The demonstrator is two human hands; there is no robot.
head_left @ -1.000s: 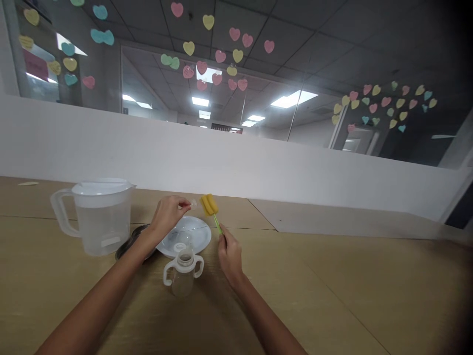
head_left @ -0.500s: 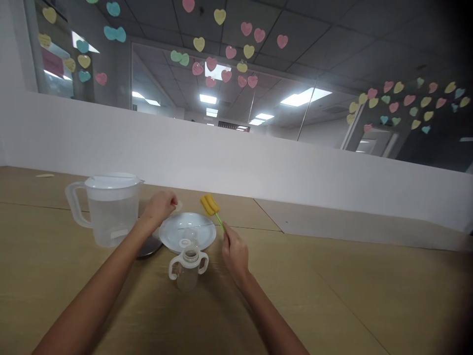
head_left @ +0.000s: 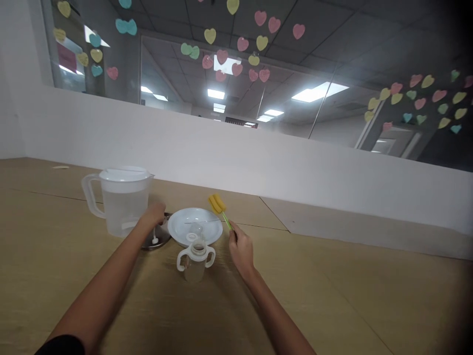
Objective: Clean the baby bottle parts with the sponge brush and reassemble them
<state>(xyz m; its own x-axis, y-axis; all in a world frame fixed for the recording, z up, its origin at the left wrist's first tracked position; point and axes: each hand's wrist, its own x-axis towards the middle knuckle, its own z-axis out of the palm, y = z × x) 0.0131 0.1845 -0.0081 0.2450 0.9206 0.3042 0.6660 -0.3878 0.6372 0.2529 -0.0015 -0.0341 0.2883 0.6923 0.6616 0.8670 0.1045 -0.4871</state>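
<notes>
My right hand point(head_left: 242, 249) is closed round the green handle of a sponge bottle brush point(head_left: 218, 203), its yellow head pointing up and away. Over the round metal tray point(head_left: 162, 241) is my left hand point(head_left: 154, 214), fingers curled and slightly blurred; what they hold is hidden. Below it, a small white stem with a knob point(head_left: 155, 240) shows against the tray; I cannot tell whether it hangs or lies there. Between my hands stands an uncapped clear baby bottle point(head_left: 195, 268) with two white handles. Behind it, a white plate point(head_left: 175, 222) carries a clear nipple-like piece and a white ring point(head_left: 192, 237).
A lidded translucent pitcher point(head_left: 125, 207) with its handle to the left stands behind my left forearm. A low white wall point(head_left: 221, 158) closes off the back of the wooden table point(head_left: 332, 296). A small flat pale piece point(head_left: 61, 167) lies at the far left.
My left hand has moved from beside the plate's far rim back and down over the metal tray. The white stem now shows there. My right hand still holds the brush; the view has shifted slightly.
</notes>
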